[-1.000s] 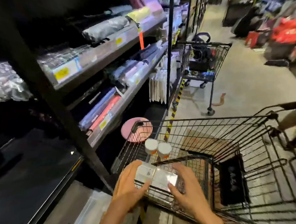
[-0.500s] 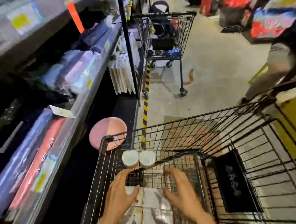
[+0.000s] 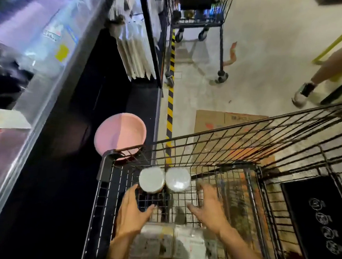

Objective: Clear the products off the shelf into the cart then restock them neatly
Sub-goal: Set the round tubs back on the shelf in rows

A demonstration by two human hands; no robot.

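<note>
My left hand (image 3: 133, 213) and my right hand (image 3: 211, 209) hover open, fingers spread, over the child-seat basket of the black wire cart (image 3: 245, 146). Neither hand holds anything. Clear plastic product packs (image 3: 170, 242) lie flat in the basket just below and behind my hands. Two jars with white lids (image 3: 152, 179) stand side by side at the basket's front, just ahead of my left fingertips. On my left runs the metal shelf (image 3: 48, 76) with purple and clear wrapped packages (image 3: 31, 24) on it.
A pink round dish (image 3: 120, 134) sits on the dark bottom shelf beside the cart's corner. A second cart (image 3: 200, 16) stands ahead in the aisle. A person's leg and shoe (image 3: 302, 94) are at the right. Flat cardboard (image 3: 223, 123) lies on the floor, and a black bag (image 3: 319, 222) in the cart.
My hands set the clear packs down in the basket and let go; now both hands are lifted off them and spread. My view tilted further down.
</note>
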